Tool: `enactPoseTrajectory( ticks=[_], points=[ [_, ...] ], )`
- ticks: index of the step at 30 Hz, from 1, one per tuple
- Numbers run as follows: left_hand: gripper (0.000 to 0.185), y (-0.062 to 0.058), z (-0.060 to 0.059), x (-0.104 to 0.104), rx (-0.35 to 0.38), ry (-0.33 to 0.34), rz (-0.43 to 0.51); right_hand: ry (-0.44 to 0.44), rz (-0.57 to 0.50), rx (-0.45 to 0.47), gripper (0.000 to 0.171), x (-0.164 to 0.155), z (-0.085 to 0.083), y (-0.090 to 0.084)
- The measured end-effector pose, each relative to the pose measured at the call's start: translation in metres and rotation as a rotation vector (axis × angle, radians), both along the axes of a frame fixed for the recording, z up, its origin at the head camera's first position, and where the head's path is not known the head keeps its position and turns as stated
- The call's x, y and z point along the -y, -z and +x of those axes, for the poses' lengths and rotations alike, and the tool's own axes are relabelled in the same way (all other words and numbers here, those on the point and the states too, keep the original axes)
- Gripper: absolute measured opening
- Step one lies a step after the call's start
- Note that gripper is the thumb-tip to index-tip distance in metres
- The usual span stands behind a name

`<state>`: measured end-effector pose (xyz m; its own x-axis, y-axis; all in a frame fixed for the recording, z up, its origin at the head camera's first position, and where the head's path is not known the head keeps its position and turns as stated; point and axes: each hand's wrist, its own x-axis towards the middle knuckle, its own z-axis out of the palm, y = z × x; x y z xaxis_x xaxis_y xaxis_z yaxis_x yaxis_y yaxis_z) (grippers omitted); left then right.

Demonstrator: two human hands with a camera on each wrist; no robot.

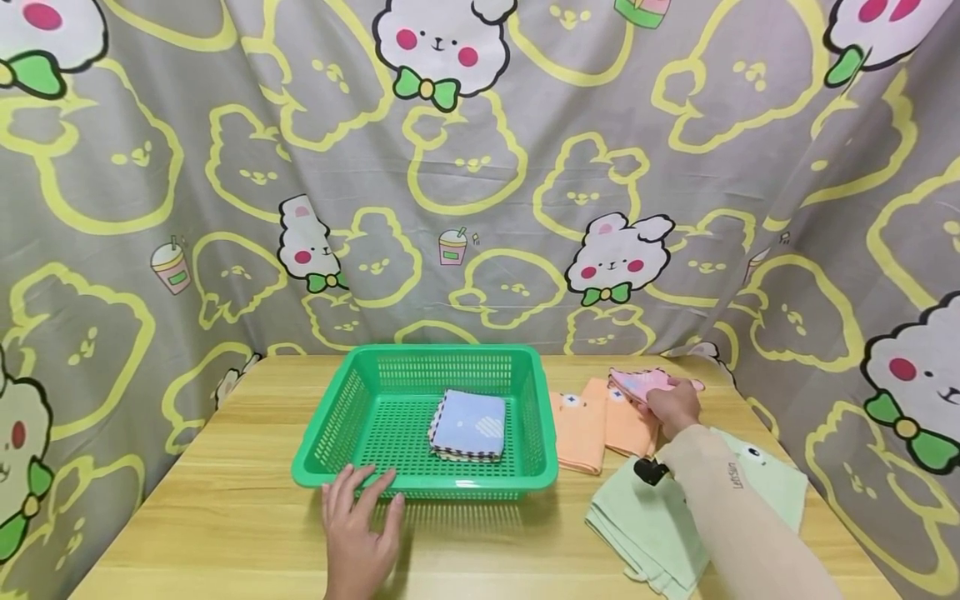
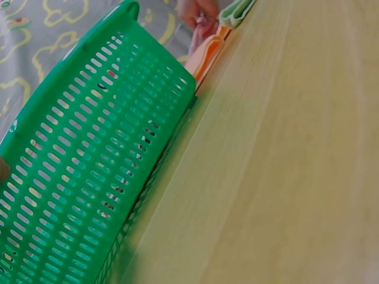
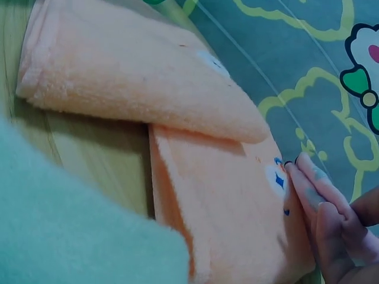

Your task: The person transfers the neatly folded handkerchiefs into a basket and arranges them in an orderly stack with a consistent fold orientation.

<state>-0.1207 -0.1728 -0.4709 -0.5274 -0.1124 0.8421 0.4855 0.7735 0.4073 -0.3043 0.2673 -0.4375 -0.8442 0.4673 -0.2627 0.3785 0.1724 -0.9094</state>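
Lowest in the head view, at bottom centre-left, the left hand (image 1: 358,533) lies flat on the bench (image 1: 225,500) with its fingers straight and spread; the fingertips touch the near rim of the green basket (image 1: 330,433). It grasps nothing. In the left wrist view the perforated wall of the basket (image 2: 89,177) fills the left half of the frame and stands on the wooden bench (image 2: 284,165).

Centre of the head view: the basket sits on the bench, and a folded blue cloth (image 1: 470,425) lies inside it, toward its right half.

Right of the basket, two folded orange cloths (image 1: 581,433) lie on the bench just beside the basket wall, one partly overlapping the other. In the right wrist view the orange cloths (image 3: 225,201) fill the centre of the frame.

Further right, the right hand (image 1: 673,407) pinches a pink cloth (image 1: 637,383), which is lifted above the orange cloths at centre right of the frame. In the right wrist view the fingers (image 3: 308,189) lie against the edge of an orange cloth at lower right.

At lower right of the head view, a stack of green cloths (image 1: 645,525) lies on the bench beneath the sleeved right forearm. A patterned curtain (image 1: 480,183) closes the back and both sides.
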Motion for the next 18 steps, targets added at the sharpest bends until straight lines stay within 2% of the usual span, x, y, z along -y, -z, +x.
enactPoseTrajectory(
  ticks=[5,11,14,18],
  points=[
    [0.029,0.0003,0.0,-0.0002,-0.001,0.001,-0.003,0.025,-0.045,-0.022,0.069,0.0024,0.0006,-0.0027],
    [0.029,-0.0003,0.0006,-0.0006,0.0,0.001,-0.002,0.042,-0.092,-0.1,0.062,0.0045,0.0,-0.0043],
    [0.029,-0.0007,0.0006,-0.0009,-0.003,0.003,-0.001,0.048,-0.044,-0.118,0.063,0.0052,-0.0001,-0.0065],
    [0.029,-0.0007,0.0004,-0.001,-0.006,0.002,0.0,0.059,0.035,-0.082,0.072,0.005,0.0001,-0.0094]
  ],
)
